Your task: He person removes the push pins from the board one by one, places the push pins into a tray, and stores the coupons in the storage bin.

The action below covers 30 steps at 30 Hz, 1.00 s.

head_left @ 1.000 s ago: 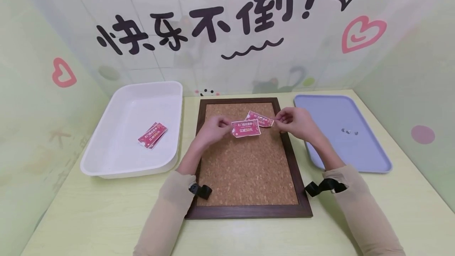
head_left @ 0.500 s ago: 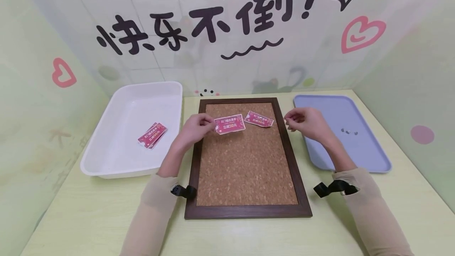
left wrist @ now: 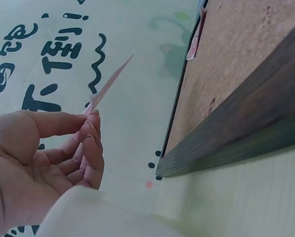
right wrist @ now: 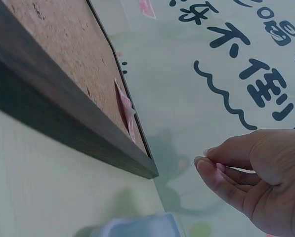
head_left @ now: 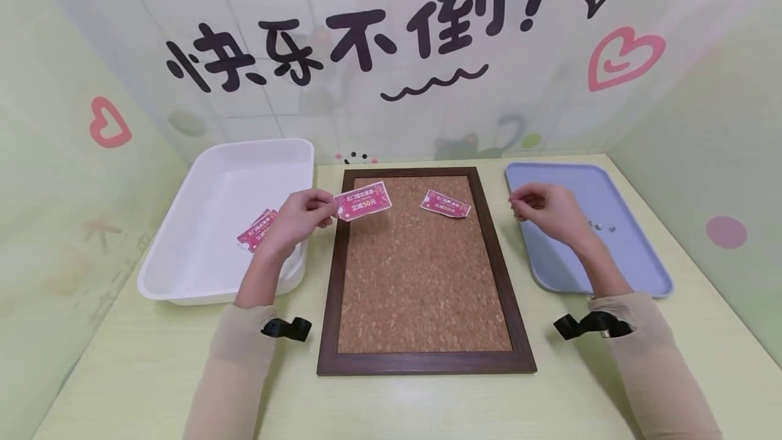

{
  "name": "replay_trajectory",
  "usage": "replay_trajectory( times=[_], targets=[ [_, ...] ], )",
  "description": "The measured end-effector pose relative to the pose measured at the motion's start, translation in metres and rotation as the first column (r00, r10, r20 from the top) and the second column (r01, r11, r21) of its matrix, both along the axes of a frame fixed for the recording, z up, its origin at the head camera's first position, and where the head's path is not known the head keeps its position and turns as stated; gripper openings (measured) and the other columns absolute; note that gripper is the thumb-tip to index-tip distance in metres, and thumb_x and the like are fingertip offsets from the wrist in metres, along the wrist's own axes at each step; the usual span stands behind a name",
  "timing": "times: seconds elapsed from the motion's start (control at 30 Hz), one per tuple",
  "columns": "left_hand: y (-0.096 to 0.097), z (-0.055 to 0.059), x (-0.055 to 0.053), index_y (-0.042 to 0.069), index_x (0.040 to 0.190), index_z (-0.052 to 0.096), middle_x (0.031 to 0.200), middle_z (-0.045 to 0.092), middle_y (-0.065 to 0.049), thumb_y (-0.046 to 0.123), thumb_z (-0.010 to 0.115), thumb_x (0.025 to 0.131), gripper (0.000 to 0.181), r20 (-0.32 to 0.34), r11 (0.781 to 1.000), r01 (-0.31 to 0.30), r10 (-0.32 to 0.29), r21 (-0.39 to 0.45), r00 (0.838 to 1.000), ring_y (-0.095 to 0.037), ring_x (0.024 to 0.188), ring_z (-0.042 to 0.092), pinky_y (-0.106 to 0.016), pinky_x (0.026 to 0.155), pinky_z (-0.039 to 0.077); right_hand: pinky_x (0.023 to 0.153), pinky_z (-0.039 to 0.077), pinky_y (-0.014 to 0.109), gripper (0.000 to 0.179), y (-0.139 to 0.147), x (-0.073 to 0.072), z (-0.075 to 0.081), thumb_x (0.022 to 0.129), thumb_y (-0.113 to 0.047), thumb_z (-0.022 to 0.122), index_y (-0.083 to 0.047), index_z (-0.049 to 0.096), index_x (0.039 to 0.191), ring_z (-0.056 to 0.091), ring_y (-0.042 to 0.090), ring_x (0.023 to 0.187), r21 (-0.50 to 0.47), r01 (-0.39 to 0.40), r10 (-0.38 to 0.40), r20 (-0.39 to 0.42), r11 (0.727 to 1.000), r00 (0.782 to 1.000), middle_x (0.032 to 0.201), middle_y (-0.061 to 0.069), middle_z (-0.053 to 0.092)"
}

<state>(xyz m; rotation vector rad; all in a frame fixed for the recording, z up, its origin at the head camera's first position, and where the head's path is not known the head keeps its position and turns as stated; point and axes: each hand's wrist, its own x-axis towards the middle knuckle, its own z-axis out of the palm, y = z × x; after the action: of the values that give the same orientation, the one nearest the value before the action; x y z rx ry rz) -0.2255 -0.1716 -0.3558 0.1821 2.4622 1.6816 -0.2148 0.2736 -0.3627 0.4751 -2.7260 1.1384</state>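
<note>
My left hand pinches a pink paper coupon by its left end, over the upper left of a cork board. Edge-on, that coupon looks like a thin strip in the left wrist view, between thumb and fingertips. Another coupon, slightly curled, lies at the board's upper right with a small clear pushpin through it. My right hand is raised over the left side of a blue tray. Its thumb and forefinger pinch a tiny pale pushpin, mostly hidden by the fingertips.
A white tub at left holds more pink coupons, partly behind my left hand. Several clear pushpins lie in the blue tray. The board has a raised dark wooden frame. A printed backdrop stands close behind.
My left hand has carried its coupon leftward, away from the pinned one. My right hand has drawn back to the right, from the pinned coupon's edge to over the blue tray.
</note>
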Motion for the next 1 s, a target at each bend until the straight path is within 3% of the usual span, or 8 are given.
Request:
replay_trajectory(
  times=[0.23, 0.6, 0.8, 1.0],
  targets=[
    [-0.017, 0.007, 0.006, -0.013, 0.116, 0.058, 0.096, 0.067, -0.016, 0.006, 0.059, 0.101, 0.025, -0.034, 0.999, -0.046, 0.046, 0.007, 0.998, -0.010, 0.076, 0.060, -0.023, 0.074, 0.053, 0.063, 0.051, 0.015, 0.014, 0.018, 0.004, -0.003, 0.097, -0.004, 0.065, 0.009, 0.070, 0.103, 0.067, 0.003, 0.069, 0.008, 0.051, -0.050, -0.033, 0.999, 0.998, 0.089, 0.023, 0.072],
    [-0.047, 0.007, 0.014, -0.012, 0.120, 0.057, 0.102, 0.064, -0.019, 0.015, 0.060, 0.102, 0.033, -0.053, 0.993, -0.104, 0.101, -0.061, 0.993, -0.019, 0.084, 0.062, -0.021, 0.074, 0.054, 0.062, 0.052, 0.014, 0.013, 0.042, 0.008, -0.007, 0.096, -0.002, 0.067, 0.010, 0.069, 0.102, 0.063, -0.006, 0.065, -0.035, 0.140, -0.143, -0.068, 0.989, 0.987, 0.089, 0.028, 0.071],
    [-0.064, 0.005, 0.020, -0.007, 0.122, 0.057, 0.105, 0.063, -0.024, 0.022, 0.061, 0.102, 0.035, -0.006, 0.983, -0.146, 0.146, -0.116, 0.989, -0.018, 0.072, 0.058, -0.027, 0.052, 0.044, 0.061, 0.048, 0.009, 0.014, 0.051, 0.010, -0.009, 0.096, -0.003, 0.067, 0.009, 0.069, 0.101, 0.062, -0.009, 0.064, -0.019, 0.178, -0.179, -0.082, 0.984, 0.980, 0.089, 0.027, 0.071],
    [-0.077, 0.002, 0.025, -0.009, 0.127, 0.055, 0.116, 0.060, -0.026, 0.025, 0.058, 0.103, 0.041, -0.014, 0.970, -0.168, 0.168, -0.177, 0.986, -0.031, 0.095, 0.059, -0.027, 0.068, 0.052, 0.061, 0.047, 0.009, 0.016, 0.059, 0.012, -0.013, 0.098, -0.006, 0.065, 0.009, 0.068, 0.102, 0.061, -0.008, 0.064, 0.015, 0.217, -0.216, -0.047, 0.976, 0.975, 0.089, 0.025, 0.071]
  ],
)
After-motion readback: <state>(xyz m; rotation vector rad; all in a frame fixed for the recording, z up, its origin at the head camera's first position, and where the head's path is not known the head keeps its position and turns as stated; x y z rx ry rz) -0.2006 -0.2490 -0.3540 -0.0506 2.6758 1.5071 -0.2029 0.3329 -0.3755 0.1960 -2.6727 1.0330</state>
